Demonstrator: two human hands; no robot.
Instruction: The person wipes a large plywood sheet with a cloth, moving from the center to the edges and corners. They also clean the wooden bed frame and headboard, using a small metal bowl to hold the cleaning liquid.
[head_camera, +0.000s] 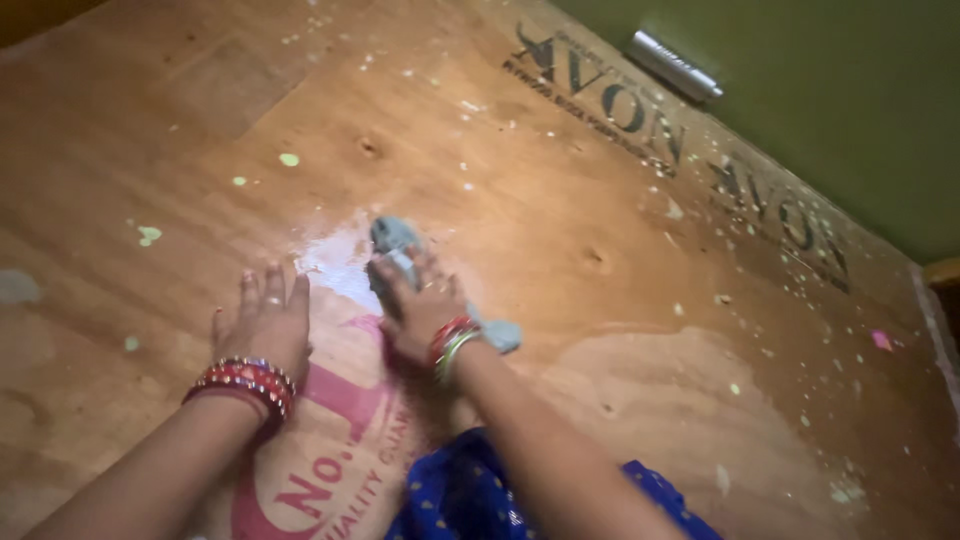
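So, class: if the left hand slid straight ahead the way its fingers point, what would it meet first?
The left hand lies flat on the plywood board, fingers pointing up the picture. The wet patch lies slightly right of that line, so probably only bare, paint-speckled board, as far as the picture shows.

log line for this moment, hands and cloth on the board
left hand: flat on plywood board | right hand: pressing grey cloth on wet patch | silver tube: by green wall
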